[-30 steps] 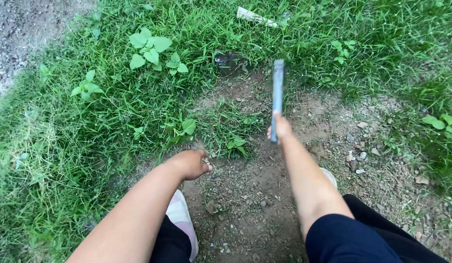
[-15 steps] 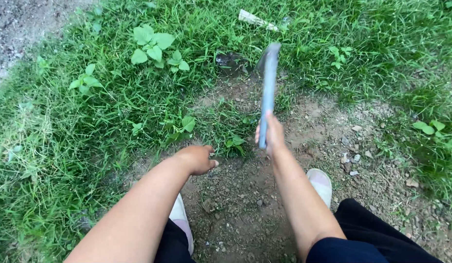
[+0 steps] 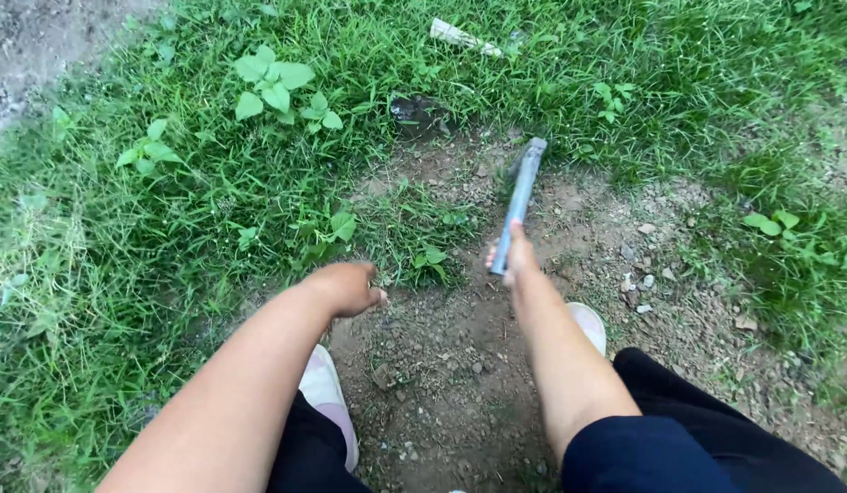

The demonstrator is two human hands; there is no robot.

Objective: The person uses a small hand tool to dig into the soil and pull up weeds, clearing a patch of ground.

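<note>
Gripping the handle of a long grey-blue tool (image 3: 518, 203), my right hand (image 3: 513, 263) is closed tight around its lower end, and the shaft points away from me over the bare dirt patch (image 3: 460, 365), its head near the edge of the grass (image 3: 168, 237). My left hand (image 3: 348, 288) is curled loosely, knuckles up, holding nothing that I can see, just beside a low clump of weeds (image 3: 414, 242). Below my arms my two pale shoes (image 3: 327, 393) stand on the soil. Farther out lie a dark stone (image 3: 416, 114), a leafy plant (image 3: 277, 91) and a white scrap (image 3: 462, 36).
</note>
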